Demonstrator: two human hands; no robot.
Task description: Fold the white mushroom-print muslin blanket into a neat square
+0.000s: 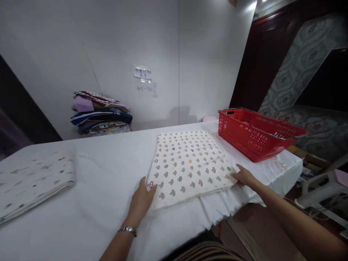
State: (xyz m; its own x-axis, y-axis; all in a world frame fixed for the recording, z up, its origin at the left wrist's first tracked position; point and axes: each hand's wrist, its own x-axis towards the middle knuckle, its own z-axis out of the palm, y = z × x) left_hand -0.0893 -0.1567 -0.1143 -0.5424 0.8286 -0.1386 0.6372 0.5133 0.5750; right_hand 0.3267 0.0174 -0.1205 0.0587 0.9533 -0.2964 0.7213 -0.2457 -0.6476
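Note:
A folded white cloth (185,166) with grey and coloured mushroom prints lies flat in front of me on the white-covered table. My left hand (141,198) grips its near left corner, thumb on top and fingers along the left edge. At the near right corner, my right hand (243,176) holds the cloth between thumb and fingers, the index finger reaching out along the edge. The undersides of both grips are hidden. Another folded white cloth (35,181) with a sparse print rests at the far left, apart from my hands.
A red plastic basket (244,136) with metal handles stands at the table's right end. Against the wall at the back left is a stack of folded fabrics (102,114). Paper labels (144,80) hang on the wall. A pale stool (320,195) is at the right.

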